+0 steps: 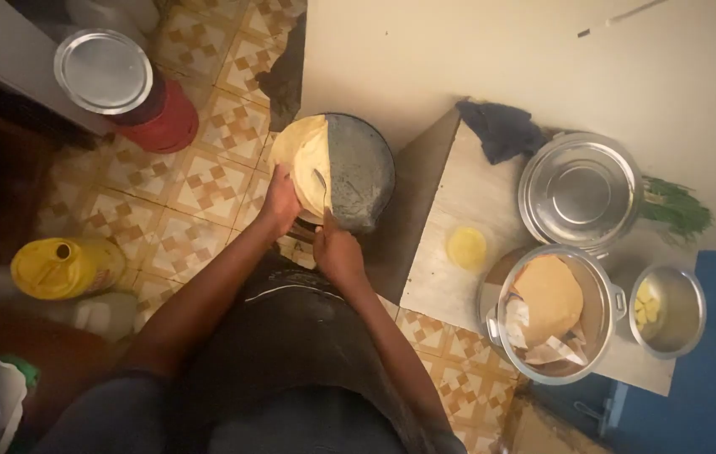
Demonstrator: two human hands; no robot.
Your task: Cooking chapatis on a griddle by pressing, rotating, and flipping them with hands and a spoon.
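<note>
Flatbread [303, 160] lies half over pan [359, 172] left rim: keep left hand [280, 202] pinched on its near edge, right hand [337, 250] closed on spoon [322, 187], lift w/ both, avoid tearing.

One round flat pan [364, 168] lies just beyond the fingers, with one pale flatbread [303, 160] folded on it. To their right, three metal pots: one empty [578, 192], one holding a flatbread [553, 313], one small with yellow pieces [669, 309]. One yellow jug [68, 267] and one red container [164, 118] lie to their left.
</note>
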